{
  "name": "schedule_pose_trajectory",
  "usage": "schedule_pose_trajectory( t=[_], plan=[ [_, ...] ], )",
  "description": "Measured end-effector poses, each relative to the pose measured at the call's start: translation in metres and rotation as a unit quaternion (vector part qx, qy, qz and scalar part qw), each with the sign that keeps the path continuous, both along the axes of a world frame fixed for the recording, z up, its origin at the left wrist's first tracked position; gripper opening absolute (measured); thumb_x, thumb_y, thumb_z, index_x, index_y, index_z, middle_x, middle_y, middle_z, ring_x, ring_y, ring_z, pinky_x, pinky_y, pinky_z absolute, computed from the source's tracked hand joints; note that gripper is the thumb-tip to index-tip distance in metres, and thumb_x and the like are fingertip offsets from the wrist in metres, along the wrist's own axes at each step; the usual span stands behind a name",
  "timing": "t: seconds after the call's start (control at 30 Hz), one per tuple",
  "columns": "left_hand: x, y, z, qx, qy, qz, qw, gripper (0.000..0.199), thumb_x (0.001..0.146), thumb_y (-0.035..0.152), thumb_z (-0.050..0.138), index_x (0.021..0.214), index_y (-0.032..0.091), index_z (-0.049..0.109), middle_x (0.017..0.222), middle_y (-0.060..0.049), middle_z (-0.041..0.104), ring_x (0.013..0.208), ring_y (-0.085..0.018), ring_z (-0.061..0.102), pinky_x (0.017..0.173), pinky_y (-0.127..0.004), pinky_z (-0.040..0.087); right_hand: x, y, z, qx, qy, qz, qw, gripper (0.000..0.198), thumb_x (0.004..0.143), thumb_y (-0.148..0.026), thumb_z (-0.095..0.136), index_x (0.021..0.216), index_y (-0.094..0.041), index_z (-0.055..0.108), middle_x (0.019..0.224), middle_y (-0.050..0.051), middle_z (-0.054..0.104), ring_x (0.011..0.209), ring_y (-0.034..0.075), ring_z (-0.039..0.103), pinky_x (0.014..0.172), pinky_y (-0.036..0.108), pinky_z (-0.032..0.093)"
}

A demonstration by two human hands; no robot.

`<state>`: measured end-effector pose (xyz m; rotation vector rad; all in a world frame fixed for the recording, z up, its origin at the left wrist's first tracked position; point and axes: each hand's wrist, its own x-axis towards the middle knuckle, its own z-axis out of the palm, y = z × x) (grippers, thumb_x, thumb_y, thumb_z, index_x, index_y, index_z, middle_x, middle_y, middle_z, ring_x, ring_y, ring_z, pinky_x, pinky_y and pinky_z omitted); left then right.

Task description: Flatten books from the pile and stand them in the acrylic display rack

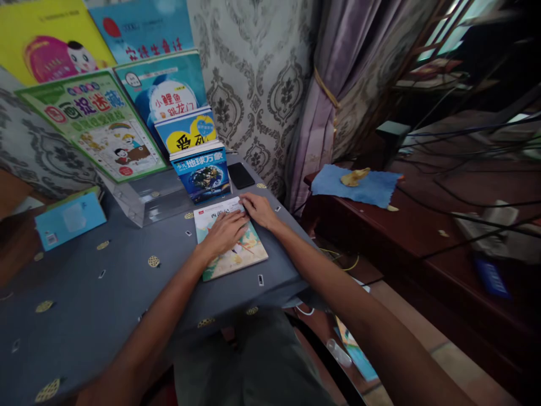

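A thin, rectangular paperback [245, 256] with an illustrated cover in white, green and cream is lying flat on a grey-blue tablecloth [127, 293] printed with yellow pineapple shapes, just in front of the right end of a clear, hard plastic book rack [136, 208]. My left hand [226, 234] is resting palm down across the cover, its fingers extending nearly straight and lying close together. My right hand [258, 210] is resting at the book's far right corner, its fingers bending slightly; whether they are pinching the edge, I cannot tell. On the rack, a large, flat green picture book [120, 149] is leaning back at the left, and a small dark-blue book [207, 177] showing a round globe is standing at the right. A smooth black rectangular phone [240, 176] is lying just right of the rack; a pale-blue booklet [71, 220] is sitting left of it. Well to the rack's right, a dark reddish-brown wooden bench [359, 225] is bearing a blue cloth [332, 183] with a scalloped edge, on which an irregular, yellowish lump [355, 177] is lying. Between rack and bench, a folded, satiny purple curtain [313, 129] is hanging.
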<state>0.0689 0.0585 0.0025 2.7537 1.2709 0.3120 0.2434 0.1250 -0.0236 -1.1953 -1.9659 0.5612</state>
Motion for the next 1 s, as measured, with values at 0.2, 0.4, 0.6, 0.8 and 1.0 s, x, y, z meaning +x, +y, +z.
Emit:
schedule_pose_trajectory(
  t=[0.2,0.4,0.6,0.8,1.0],
  plan=[
    [-0.002,-0.016,0.004,-0.028,-0.013,-0.050,0.998,0.039,0.104,0.032,0.039,0.136,0.025,0.060,0.146,-0.007,0.058,0.144,-0.023,0.043,0.119,-0.051,0.030,0.006,-0.016,-0.001,-0.001,-0.002,0.013,1.000,0.032,0.101,-0.027,0.045,0.123,-0.021,0.068,0.110,0.006,0.077,0.100,0.023,0.070,0.091,0.034,0.052],
    [-0.003,-0.036,0.005,-0.034,-0.013,-0.079,0.996,0.039,0.105,0.034,0.040,0.138,0.025,0.059,0.146,-0.008,0.059,0.144,-0.023,0.043,0.120,-0.053,0.028,0.006,-0.025,0.000,0.000,-0.016,0.011,1.000,0.031,0.101,-0.024,0.044,0.119,-0.019,0.069,0.110,0.007,0.076,0.099,0.022,0.070,0.091,0.033,0.051],
    [-0.007,-0.049,0.005,-0.032,-0.032,-0.132,0.990,0.035,0.104,0.030,0.041,0.131,0.030,0.063,0.145,-0.005,0.059,0.141,-0.020,0.046,0.122,-0.054,0.024,0.016,-0.054,0.001,-0.007,-0.001,0.040,0.999,0.033,0.101,-0.027,0.043,0.120,-0.019,0.069,0.114,0.006,0.076,0.102,0.022,0.069,0.093,0.035,0.052],
    [-0.014,-0.062,0.006,-0.030,-0.055,-0.146,0.987,0.034,0.102,0.026,0.045,0.129,0.029,0.064,0.142,-0.007,0.059,0.136,-0.022,0.048,0.118,-0.052,0.033,0.041,-0.120,0.009,-0.021,0.011,0.053,0.998,0.034,0.102,-0.031,0.043,0.121,-0.023,0.070,0.116,0.006,0.076,0.107,0.023,0.070,0.096,0.037,0.053],
    [-0.011,-0.074,0.013,-0.032,-0.071,-0.149,0.986,0.033,0.102,0.025,0.043,0.127,0.028,0.064,0.131,-0.008,0.062,0.124,-0.022,0.054,0.108,-0.046,0.043,0.050,-0.179,0.004,0.054,-0.010,0.053,0.997,0.036,0.103,-0.026,0.042,0.134,-0.029,0.062,0.117,0.006,0.074,0.108,0.022,0.070,0.094,0.039,0.058]
  ],
)
